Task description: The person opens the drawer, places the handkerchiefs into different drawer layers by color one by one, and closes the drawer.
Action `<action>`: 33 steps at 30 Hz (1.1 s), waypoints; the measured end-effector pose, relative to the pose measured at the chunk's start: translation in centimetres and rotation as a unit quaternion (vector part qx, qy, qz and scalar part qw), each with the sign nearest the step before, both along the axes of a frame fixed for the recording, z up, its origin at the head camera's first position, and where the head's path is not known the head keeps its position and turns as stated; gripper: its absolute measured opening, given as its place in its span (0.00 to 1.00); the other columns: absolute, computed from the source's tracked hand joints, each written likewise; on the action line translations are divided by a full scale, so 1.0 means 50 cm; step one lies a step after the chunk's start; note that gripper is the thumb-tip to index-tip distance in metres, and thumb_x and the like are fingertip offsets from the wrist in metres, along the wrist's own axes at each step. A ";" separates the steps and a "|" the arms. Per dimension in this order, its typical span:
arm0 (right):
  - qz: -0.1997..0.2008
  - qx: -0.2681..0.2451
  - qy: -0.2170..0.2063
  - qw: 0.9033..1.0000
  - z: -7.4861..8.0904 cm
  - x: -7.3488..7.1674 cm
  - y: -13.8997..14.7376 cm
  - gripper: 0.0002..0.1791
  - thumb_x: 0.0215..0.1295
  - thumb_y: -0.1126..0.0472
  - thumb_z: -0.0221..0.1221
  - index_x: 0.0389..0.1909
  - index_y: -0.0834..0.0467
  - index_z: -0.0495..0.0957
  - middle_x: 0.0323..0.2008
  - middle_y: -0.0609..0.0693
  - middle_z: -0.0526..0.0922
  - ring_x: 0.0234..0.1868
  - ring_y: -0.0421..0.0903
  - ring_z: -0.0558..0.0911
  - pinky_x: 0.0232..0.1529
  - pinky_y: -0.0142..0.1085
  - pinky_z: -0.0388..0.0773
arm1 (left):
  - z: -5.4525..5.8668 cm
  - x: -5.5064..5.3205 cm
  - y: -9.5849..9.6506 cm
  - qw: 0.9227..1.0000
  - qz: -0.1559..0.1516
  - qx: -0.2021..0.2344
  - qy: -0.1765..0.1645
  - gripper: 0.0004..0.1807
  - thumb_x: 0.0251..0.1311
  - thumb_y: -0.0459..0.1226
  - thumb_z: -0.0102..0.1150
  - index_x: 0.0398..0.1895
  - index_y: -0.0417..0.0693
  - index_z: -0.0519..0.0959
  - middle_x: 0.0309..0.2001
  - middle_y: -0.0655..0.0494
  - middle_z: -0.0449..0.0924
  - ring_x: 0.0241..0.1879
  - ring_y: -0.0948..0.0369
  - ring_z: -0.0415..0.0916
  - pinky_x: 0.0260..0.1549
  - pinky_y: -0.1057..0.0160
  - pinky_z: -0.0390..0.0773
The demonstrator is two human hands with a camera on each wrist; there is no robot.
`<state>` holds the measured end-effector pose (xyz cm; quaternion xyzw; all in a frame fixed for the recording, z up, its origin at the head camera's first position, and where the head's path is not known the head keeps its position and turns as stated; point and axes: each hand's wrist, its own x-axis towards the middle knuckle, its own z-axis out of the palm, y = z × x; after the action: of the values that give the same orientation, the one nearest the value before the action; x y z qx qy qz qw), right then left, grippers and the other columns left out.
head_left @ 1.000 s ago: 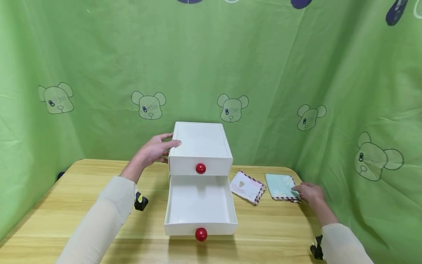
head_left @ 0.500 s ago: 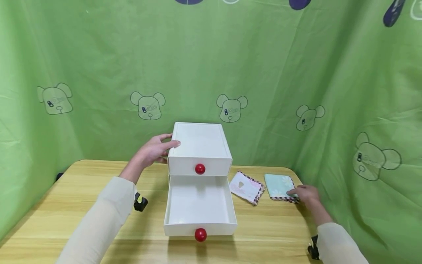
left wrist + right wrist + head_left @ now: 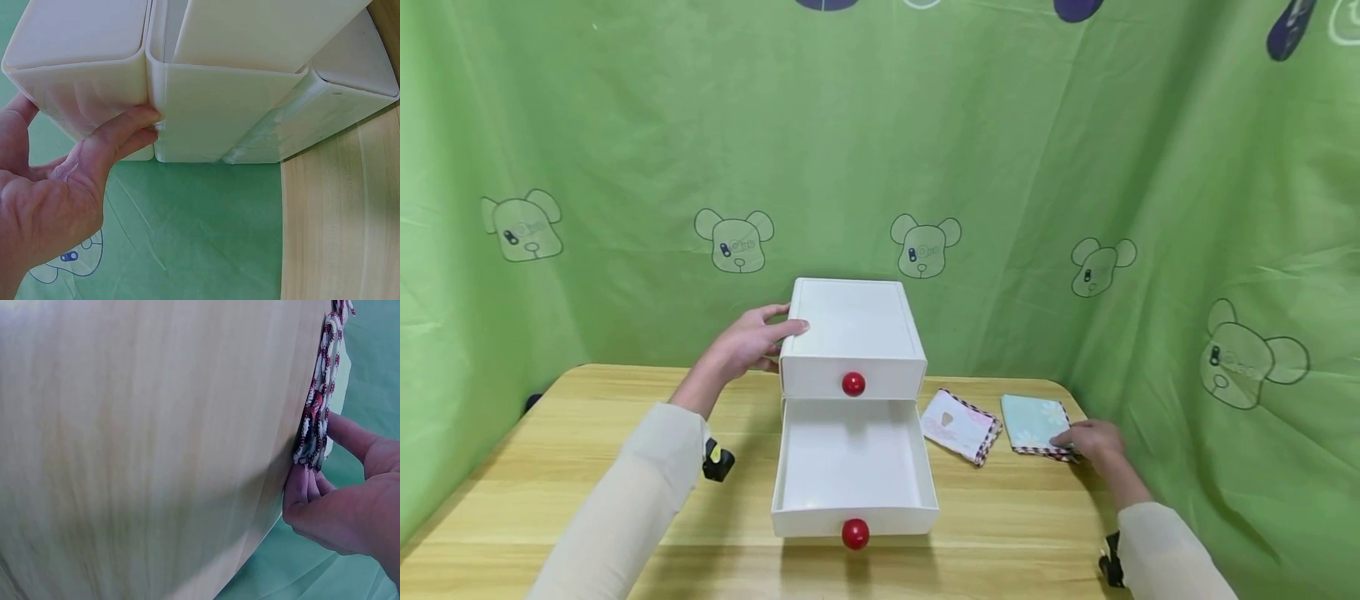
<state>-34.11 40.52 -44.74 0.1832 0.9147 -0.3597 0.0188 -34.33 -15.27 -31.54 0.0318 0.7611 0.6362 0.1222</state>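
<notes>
A white two-drawer unit (image 3: 855, 321) with red ball knobs stands mid-table in the head view. Its lower drawer (image 3: 808, 522) is pulled out and bare inside; the upper one is closed. My left hand (image 3: 748, 342) rests on the unit's left side, thumb on the top edge, extended fingers against the side wall (image 3: 103, 94). At the right, my right hand (image 3: 1093, 440) pinches the near right corner of a folded light-blue handkerchief (image 3: 1030, 421) with a checked border. In the right wrist view, the thumb is on its upper face, and the fingers curl at its trimmed edge (image 3: 320, 394).
A folded white and pink handkerchief (image 3: 958, 423) with a checked border lies between the drawer unit and the blue one. Green curtain (image 3: 1022, 167) surrounds the back and sides of the wooden table (image 3: 1000, 533). The right hand is near the table's right edge.
My right hand has moved slightly left and inward, onto the corner of the blue handkerchief. The left hand stays on the drawer unit.
</notes>
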 end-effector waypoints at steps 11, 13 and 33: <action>-0.004 -0.049 -0.016 0.999 -0.007 -0.004 0.012 0.38 0.45 0.57 0.72 0.52 0.77 0.70 0.39 0.64 0.72 0.37 0.54 0.72 0.30 0.37 0.76 | 0.000 0.001 0.000 1.000 0.000 0.003 -0.002 0.47 0.57 0.48 0.63 0.75 0.54 0.48 0.53 0.43 0.75 0.44 0.48 0.79 0.40 0.52 0.84; 0.002 -0.047 -0.017 0.999 -0.006 -0.004 0.013 0.38 0.45 0.57 0.72 0.51 0.78 0.70 0.41 0.65 0.71 0.38 0.55 0.71 0.31 0.37 0.76 | 0.000 0.001 0.001 1.000 0.000 0.002 -0.001 0.47 0.58 0.49 0.63 0.75 0.54 0.48 0.53 0.42 0.75 0.44 0.49 0.80 0.40 0.52 0.84; -0.020 -0.130 -0.009 0.991 0.009 0.004 0.019 0.14 0.50 0.61 0.67 0.29 0.67 0.73 0.18 0.48 0.77 0.20 0.43 0.79 0.26 0.35 0.81 | 0.004 0.003 0.000 1.000 -0.001 0.001 0.000 0.46 0.58 0.48 0.62 0.75 0.53 0.48 0.53 0.42 0.75 0.44 0.48 0.79 0.40 0.53 0.84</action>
<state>-33.92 41.50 -44.28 0.2005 0.8564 -0.4738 0.0436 -34.19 -15.27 -31.34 0.0327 0.7603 0.6369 0.1235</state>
